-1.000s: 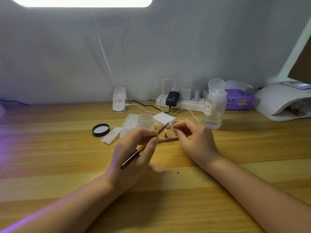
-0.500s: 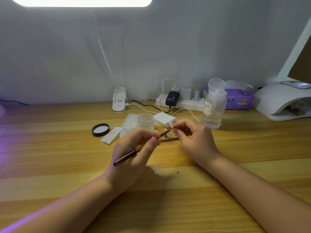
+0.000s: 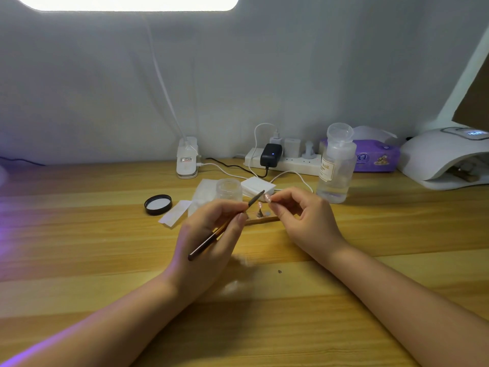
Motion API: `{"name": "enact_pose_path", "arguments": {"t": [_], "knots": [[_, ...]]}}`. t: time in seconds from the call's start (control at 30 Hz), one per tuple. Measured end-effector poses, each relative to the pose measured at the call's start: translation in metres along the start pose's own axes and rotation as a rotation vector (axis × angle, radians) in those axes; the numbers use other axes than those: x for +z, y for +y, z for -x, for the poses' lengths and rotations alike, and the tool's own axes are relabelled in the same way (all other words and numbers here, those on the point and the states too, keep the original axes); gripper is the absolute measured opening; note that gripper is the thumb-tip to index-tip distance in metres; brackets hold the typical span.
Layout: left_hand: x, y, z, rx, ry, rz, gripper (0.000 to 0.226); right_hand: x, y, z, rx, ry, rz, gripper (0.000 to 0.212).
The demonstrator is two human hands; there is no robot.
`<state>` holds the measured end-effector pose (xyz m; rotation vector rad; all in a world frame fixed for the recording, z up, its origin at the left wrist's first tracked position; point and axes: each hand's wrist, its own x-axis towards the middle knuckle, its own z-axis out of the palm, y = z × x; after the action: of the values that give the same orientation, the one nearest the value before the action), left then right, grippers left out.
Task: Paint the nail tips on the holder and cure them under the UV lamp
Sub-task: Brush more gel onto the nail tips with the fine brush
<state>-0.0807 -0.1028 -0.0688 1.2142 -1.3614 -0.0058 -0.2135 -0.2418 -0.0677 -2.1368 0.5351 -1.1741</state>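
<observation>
Clear jar (image 3: 229,189) uncapped, contents unclear; left hand (image 3: 209,234) gripping brush (image 3: 227,223); right hand (image 3: 304,215) pinching nail tip (image 3: 267,197)

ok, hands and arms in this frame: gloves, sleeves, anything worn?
Nothing worn that shows. Left hand and right hand are bare, no gloves, and no rings visible on the parts in view. Both forearms are bare to the frame's bottom edge: no sleeves, watch or bracelet visible. Violet light tints the left forearm's outer edge. Fingernails look short; any polish is too small to tell.
</observation>
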Motion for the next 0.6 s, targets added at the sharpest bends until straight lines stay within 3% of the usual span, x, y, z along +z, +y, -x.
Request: {"name": "enact_pose_path", "arguments": {"t": [0.17,0.33,0.6], "knots": [[-0.0028,-0.0018,-0.0001,0.052,-0.044,0.009,0.016,0.0005,0.0004,0.0004,0.0,0.009,0.014,0.013],[-0.005,-0.0026,0.003,-0.037,-0.054,0.141,0.014,0.0002,-0.0005,0.0004,0.0,0.009,0.015,0.016],[-0.0017,-0.0009,0.0001,-0.04,-0.006,0.064,0.012,-0.0004,-0.0024,0.0005,0.004,0.005,0.004,0.013]]}}
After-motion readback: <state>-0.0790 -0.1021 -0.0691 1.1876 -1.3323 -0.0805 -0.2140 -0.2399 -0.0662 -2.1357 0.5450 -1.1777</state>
